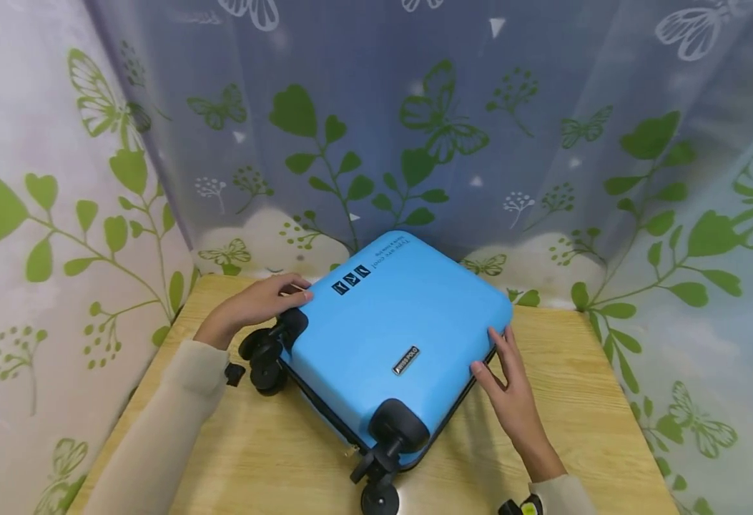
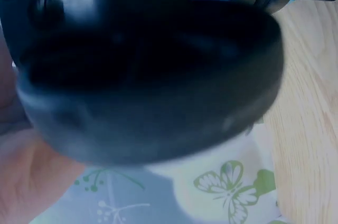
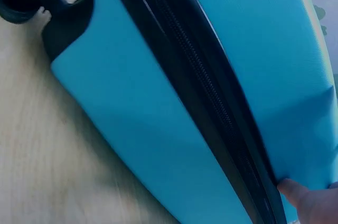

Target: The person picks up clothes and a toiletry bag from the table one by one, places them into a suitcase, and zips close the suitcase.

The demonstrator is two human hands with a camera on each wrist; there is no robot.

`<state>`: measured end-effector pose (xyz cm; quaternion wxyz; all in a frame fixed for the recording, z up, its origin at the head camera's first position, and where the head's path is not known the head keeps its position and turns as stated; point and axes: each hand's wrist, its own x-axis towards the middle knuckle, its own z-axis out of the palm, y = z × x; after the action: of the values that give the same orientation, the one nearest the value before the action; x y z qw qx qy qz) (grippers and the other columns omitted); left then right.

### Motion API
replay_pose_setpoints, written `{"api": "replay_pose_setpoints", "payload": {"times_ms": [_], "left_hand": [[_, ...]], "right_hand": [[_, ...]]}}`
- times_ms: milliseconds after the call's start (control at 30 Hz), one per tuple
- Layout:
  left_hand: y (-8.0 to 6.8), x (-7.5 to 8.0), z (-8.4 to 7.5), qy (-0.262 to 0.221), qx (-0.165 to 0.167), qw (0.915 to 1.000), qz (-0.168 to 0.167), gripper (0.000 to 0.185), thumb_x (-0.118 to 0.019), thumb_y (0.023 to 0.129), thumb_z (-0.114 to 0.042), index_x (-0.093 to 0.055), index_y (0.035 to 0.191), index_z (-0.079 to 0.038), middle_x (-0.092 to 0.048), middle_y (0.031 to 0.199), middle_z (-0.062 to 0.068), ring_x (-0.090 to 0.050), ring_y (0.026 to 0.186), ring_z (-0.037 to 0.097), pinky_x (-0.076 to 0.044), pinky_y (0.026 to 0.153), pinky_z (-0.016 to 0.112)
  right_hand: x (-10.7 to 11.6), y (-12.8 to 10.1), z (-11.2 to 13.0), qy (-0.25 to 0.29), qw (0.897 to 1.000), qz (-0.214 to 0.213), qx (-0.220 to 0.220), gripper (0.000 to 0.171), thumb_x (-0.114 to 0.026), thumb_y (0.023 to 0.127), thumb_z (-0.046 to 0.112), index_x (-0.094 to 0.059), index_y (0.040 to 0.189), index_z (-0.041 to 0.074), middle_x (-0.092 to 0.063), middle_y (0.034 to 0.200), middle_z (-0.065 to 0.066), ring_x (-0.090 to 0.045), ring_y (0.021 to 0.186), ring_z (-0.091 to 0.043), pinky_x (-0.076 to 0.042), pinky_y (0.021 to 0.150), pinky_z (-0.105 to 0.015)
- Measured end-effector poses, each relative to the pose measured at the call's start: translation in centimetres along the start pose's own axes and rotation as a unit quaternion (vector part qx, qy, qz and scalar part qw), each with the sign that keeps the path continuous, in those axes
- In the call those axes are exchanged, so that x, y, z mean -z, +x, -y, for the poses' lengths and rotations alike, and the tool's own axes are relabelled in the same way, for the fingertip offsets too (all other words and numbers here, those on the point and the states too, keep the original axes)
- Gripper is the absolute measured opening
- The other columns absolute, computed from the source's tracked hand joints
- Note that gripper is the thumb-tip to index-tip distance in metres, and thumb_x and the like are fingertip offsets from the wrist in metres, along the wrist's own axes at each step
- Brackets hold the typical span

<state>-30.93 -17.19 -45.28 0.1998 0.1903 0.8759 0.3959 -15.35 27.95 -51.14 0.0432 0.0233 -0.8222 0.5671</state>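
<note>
A light-blue hard-shell suitcase (image 1: pixel 363 336) lies flat on the table, with black corner guards, wheels and a small metal nameplate (image 1: pixel 406 360). My left hand (image 1: pixel 257 300) rests at its left edge, above the rear wheel pair (image 1: pixel 267 372). A blurred black wheel (image 2: pixel 153 123) fills much of the left wrist view, with part of the hand behind it. On the opposite side, my right hand (image 1: pixel 510 390) touches the edge with its fingers spread and fairly straight. In the right wrist view, one fingertip (image 3: pixel 293 191) presses beside the black zipper strip (image 3: pixel 200 76).
The suitcase lies on a pale wood-grain table (image 1: pixel 563 408). Curtains (image 1: pixel 376 143) with green leaves and butterflies hang close behind it and on both sides. Another wheel (image 1: pixel 379 495) juts out at the suitcase's front corner.
</note>
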Motion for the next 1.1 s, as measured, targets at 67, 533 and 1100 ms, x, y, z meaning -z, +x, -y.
{"api": "replay_pose_setpoints", "payload": {"times_ms": [67, 533, 1100], "left_hand": [[-0.5, 0.1, 0.1, -0.008, 0.001, 1.0000, 0.004, 0.061, -0.055, 0.114, -0.047, -0.052, 0.158, -0.006, -0.057, 0.156, 0.023, -0.054, 0.146, 0.043, -0.046, 0.118, 0.064], [-3.0, 0.2, 1.0, -0.070, 0.018, 0.9968, 0.033, 0.058, -0.064, 0.111, -0.044, -0.050, 0.151, -0.005, -0.059, 0.149, 0.023, -0.063, 0.134, 0.039, -0.060, 0.105, 0.053], [-3.4, 0.7, 1.1, -0.096, 0.005, 0.9920, 0.082, 0.076, -0.060, 0.113, -0.044, -0.026, 0.174, -0.016, -0.034, 0.174, 0.024, -0.040, 0.158, 0.047, -0.052, 0.115, 0.062]], "right_hand": [[0.2, 0.5, -0.1, 0.000, 1.000, 0.004, 0.001, 0.067, -0.059, 0.115, 0.022, -0.028, 0.174, 0.024, 0.009, 0.185, -0.006, -0.005, 0.170, -0.044, -0.020, 0.130, -0.073], [0.2, 4.5, -0.3, 0.004, 1.000, 0.022, 0.011, 0.063, -0.059, 0.115, 0.025, -0.034, 0.172, 0.021, -0.002, 0.185, -0.003, -0.011, 0.171, -0.039, -0.023, 0.132, -0.067], [-2.0, 2.8, 0.8, 0.015, 0.998, 0.037, -0.048, 0.067, -0.050, 0.117, 0.038, -0.018, 0.176, 0.035, 0.000, 0.186, -0.005, -0.009, 0.169, -0.047, -0.024, 0.128, -0.076]]}}
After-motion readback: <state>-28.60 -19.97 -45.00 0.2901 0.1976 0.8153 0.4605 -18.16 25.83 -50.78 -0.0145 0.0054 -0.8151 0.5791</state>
